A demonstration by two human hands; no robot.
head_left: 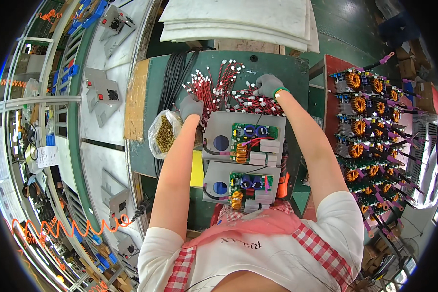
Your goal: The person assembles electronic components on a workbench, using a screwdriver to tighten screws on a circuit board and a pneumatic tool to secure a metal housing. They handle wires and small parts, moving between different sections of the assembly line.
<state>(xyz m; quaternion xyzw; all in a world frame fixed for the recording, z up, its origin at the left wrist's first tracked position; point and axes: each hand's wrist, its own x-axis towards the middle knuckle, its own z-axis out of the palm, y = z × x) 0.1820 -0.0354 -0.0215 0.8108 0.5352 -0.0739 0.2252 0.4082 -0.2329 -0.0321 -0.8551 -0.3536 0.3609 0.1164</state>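
My left hand (191,107), in a grey glove, is curled against the left edge of a bundle of red-and-black wire leads (207,92) with white connectors. What its fingers hold is hidden. My right hand (269,86), gloved in grey with a green cuff, bends its fingers down at a second pile of wire leads (253,104); they look pinched on a lead there. Nearer to me lie two grey metal plates, each bearing a green circuit board: the upper board (272,130) and the lower board (238,181), with copper coils and blue capacitors.
A clear bag of brass-coloured small parts (166,134) sits beside my left forearm, near black cables (173,80) and a yellow pad (196,169). Several coil-bearing boards (359,127) fill a red table at right. White sheets (236,17) lie beyond; metal housings (101,95) line the left bench.
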